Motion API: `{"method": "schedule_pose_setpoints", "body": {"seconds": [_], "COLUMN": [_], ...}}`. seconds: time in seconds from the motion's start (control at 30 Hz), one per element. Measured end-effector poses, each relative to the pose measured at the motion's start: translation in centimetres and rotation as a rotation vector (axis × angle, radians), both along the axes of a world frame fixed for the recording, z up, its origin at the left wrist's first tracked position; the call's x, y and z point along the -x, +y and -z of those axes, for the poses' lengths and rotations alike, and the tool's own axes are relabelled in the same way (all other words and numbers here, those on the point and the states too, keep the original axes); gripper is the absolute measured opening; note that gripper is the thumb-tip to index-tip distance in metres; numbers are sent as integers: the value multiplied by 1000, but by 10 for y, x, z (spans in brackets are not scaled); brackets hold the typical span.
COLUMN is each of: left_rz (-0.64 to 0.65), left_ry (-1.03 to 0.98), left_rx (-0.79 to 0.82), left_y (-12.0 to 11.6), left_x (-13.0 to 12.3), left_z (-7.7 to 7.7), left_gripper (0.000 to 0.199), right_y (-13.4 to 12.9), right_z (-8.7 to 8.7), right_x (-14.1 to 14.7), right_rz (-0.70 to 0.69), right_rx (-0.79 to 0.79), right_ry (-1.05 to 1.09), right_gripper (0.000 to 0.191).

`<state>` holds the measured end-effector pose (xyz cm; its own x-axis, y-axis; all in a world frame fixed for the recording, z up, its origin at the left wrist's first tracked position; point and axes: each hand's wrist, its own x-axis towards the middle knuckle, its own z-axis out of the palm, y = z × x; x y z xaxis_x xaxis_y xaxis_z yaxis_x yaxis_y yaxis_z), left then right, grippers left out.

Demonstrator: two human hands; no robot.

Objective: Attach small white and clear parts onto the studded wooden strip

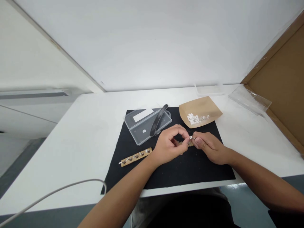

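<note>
My left hand (172, 142) pinches a small shiny white-and-silver piece (191, 137) between thumb and fingertips. My right hand (210, 146) is closed on the thin metal stem of the same piece, from the right. Fingertips hide much of it, so its exact kind is unclear. Beneath the hands, a second tan strip (190, 143) is partly covered. Left of them, on the black mat (180, 174), lies a tan strip (136, 157) bearing a row of several small metal clip-like pieces, some with white bits.
A hinged clear plastic case (140, 134) lies open on the mat, a curved black nail file (158, 121) across it. Behind my hands, a brown paper tray (199, 106) holds small white pieces (193, 118). Clear plastic boxes (249, 99) stand back right; a cable (71, 184) crosses front left.
</note>
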<state>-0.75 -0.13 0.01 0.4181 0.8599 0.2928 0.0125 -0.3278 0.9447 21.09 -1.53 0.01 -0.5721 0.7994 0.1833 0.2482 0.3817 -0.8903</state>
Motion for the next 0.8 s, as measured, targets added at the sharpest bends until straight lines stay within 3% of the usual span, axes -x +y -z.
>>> {"method": "schedule_pose_setpoints", "body": {"seconds": [0.1, 0.4, 0.8], "left_rz": [-21, -32, -1], "left_ry": [27, 103, 92], "left_rx": [-48, -195, -166], "left_y": [0, 2, 2], "left_x": [0, 2, 2], "left_z": [-1, -5, -6], "left_gripper": [4, 9, 12], "right_y": [1, 6, 7], "right_z": [1, -2, -4], "right_x": [-1, -2, -5], "right_rz": [-21, 47, 139], "right_rx": [-25, -336, -475], "right_ry": [-21, -132, -100], "right_gripper": [42, 22, 10]}}
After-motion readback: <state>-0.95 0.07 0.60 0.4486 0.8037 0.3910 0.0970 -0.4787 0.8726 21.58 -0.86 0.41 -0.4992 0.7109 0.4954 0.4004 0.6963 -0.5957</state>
